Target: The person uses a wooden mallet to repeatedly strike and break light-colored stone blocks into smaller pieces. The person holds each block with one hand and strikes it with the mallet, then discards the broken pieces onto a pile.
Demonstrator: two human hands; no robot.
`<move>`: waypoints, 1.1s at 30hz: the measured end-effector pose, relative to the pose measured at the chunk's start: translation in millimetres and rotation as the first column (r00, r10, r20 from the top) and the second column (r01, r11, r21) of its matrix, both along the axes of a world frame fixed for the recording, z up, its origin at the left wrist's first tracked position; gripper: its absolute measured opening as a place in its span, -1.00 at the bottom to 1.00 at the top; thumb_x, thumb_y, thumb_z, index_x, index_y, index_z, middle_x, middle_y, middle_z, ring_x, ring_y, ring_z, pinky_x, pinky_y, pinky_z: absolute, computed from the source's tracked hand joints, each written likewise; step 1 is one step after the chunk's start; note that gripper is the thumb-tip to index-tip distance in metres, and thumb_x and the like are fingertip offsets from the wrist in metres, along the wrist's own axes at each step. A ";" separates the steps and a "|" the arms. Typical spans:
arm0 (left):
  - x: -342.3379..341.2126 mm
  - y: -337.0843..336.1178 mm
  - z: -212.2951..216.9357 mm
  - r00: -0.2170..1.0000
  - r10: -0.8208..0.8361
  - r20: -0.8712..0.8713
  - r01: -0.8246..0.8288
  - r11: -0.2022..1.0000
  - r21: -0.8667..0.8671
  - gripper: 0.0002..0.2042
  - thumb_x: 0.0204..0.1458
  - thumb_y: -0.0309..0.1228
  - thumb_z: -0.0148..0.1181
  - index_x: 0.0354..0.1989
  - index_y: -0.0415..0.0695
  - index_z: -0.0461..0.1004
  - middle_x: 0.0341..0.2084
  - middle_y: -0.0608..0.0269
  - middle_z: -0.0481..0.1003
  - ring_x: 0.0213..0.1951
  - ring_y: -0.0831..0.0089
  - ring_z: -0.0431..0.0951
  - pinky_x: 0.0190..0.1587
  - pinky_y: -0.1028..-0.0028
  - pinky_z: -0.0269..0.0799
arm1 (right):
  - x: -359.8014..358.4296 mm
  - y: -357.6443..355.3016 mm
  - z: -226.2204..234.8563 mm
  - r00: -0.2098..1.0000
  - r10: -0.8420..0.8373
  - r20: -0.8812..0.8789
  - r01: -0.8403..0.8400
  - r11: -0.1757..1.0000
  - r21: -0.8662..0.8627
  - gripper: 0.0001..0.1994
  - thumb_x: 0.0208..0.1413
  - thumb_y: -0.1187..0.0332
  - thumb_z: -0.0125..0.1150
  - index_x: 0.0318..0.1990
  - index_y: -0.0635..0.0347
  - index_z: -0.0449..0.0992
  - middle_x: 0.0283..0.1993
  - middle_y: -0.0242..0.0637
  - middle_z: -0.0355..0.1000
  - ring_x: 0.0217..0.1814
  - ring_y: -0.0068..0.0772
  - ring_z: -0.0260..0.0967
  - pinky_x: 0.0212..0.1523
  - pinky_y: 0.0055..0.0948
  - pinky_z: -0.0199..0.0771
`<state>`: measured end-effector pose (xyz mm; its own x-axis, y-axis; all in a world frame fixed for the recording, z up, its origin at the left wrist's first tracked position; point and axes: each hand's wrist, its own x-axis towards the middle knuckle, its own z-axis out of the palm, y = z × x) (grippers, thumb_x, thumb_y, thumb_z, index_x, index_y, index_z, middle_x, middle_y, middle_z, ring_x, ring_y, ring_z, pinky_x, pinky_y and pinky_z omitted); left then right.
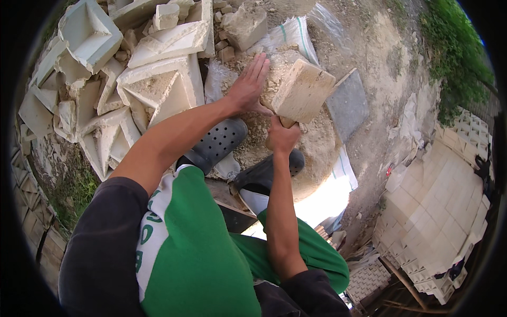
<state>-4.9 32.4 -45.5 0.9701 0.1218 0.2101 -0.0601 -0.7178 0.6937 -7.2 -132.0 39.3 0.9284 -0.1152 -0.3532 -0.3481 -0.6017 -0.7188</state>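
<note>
We had the pale stone block up off the rubble mound, just above our clogs. Our right hand was clenched under its lower edge, taking the weight, and our left hand lay flat and open against its left face, fingers spread, steadying rather than gripping. A grey slab lay just beside the block on the right, and the heap of broken moulded pieces stood close on the left. To do this step well, we judged the left palm needed to press firmly so the block could not twist off the right fist. We also judged the feet should stay clear of the spot under it, since loose crumbly ground gave poor footing.
</note>
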 end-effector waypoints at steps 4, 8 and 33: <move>0.4 -1.0 3.3 0.998 -0.018 -0.053 0.018 1.000 0.011 0.51 -0.55 0.28 0.57 0.44 -0.51 -0.20 0.47 -0.37 -0.18 0.53 -0.16 -0.22 0.54 0.09 -0.18 | 10.5 -13.2 -14.0 0.995 0.032 -0.092 -0.048 0.984 -0.174 -0.77 0.01 0.40 0.38 -0.30 0.40 0.50 -0.52 -0.25 0.48 -0.61 -0.42 0.47 -0.57 -0.40 0.45; -2.8 6.7 2.7 0.997 -0.052 -0.065 0.055 0.997 0.045 0.52 -0.54 0.27 0.57 0.45 -0.50 -0.25 0.47 -0.38 -0.21 0.53 -0.16 -0.23 0.54 0.11 -0.19 | 8.0 -7.3 7.9 0.996 -0.065 -0.066 0.070 0.994 0.086 -0.71 -0.01 0.37 0.40 -0.27 0.47 0.51 -0.48 -0.19 0.52 -0.59 -0.39 0.50 -0.53 -0.40 0.49; -19.0 19.8 8.8 0.972 -0.041 -0.232 0.073 0.988 0.134 0.50 -0.53 0.26 0.57 0.47 -0.45 -0.24 0.49 -0.29 -0.16 0.53 -0.07 -0.15 0.52 0.06 -0.17 | -10.7 -0.3 -23.5 0.959 0.134 0.249 -0.111 0.988 -0.103 -0.60 -0.10 0.19 0.43 -0.30 0.45 0.57 -0.47 -0.09 0.56 -0.56 -0.27 0.54 -0.41 -0.28 0.53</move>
<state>-23.9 52.2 -36.7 0.9987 0.0499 -0.0062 0.0441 -0.8089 0.5863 -17.9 -132.3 15.8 0.9952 -0.0147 -0.0972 -0.0803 -0.6925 -0.7170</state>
